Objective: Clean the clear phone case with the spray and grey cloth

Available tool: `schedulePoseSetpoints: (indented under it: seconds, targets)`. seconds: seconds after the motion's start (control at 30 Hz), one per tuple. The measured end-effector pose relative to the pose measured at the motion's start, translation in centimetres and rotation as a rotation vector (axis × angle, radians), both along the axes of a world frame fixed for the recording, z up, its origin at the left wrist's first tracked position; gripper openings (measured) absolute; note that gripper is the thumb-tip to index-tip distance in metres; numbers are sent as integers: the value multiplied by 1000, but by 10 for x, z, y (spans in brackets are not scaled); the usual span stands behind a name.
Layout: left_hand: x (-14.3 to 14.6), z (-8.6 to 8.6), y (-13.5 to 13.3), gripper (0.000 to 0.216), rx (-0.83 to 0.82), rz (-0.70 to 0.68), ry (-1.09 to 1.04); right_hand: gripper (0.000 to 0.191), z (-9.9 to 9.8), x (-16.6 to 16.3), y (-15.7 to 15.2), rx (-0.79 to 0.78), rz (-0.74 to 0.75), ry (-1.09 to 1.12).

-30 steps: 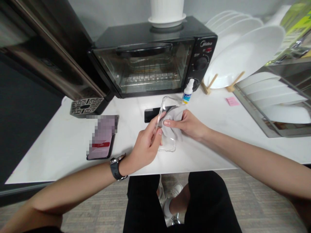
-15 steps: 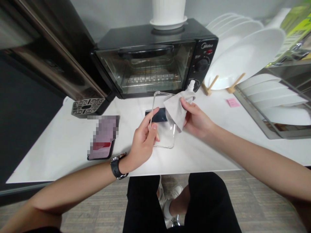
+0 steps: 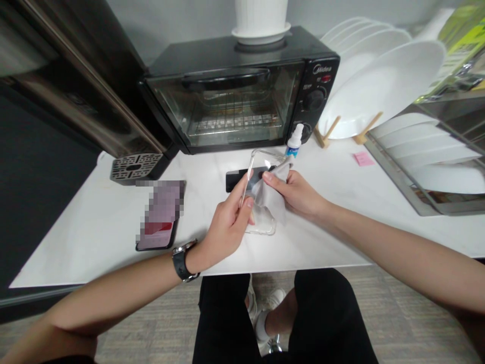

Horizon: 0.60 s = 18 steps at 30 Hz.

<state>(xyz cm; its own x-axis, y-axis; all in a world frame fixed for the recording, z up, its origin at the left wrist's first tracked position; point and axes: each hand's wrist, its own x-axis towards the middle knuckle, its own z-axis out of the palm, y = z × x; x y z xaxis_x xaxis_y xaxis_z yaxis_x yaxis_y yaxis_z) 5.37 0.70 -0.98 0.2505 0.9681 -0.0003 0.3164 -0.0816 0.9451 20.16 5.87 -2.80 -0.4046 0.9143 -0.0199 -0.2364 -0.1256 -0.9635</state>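
Note:
Between thumb and fingers, my left hand (image 3: 229, 217) grips the left edge of a clear phone case (image 3: 265, 225), tilted above the counter. A grey cleaning cloth (image 3: 276, 197) is pinched in my right hand (image 3: 301, 192) and lies against the right side of the case. Behind the case a dark phone (image 3: 234, 180) rests on the counter, partly covered by the hands and cloth. A small white spray bottle (image 3: 294, 142) with a blue label stands just beyond my right hand.
On the white counter (image 3: 326, 242), a second phone (image 3: 161, 217) with a blurred screen lies left. A black toaster oven (image 3: 235, 108) stands behind, carrying a white pot (image 3: 261, 20). White plates (image 3: 382, 91) lean in a wooden rack; a dish drainer (image 3: 420, 197) and pink notes (image 3: 364, 158) sit right.
My right hand and the cloth have moved left and down over the case, uncovering the spray bottle. The case has shifted slightly right in my left hand.

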Motion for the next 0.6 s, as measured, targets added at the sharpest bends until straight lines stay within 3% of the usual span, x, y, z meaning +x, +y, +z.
schedulePoseSetpoints:
  seconds: [0.2, 0.47, 0.6]
  targets:
    - [1, 4, 3, 43, -54, 98, -131, 16, 10, 3, 1, -96, 122, 234]
    - [4, 7, 2, 57, -36, 24, -158, 12, 7, 3, -2, 96, 161, 1]
    - [4, 1, 2, 49, -29, 56, -164, 15, 6, 3, 0, 29, 77, 32]
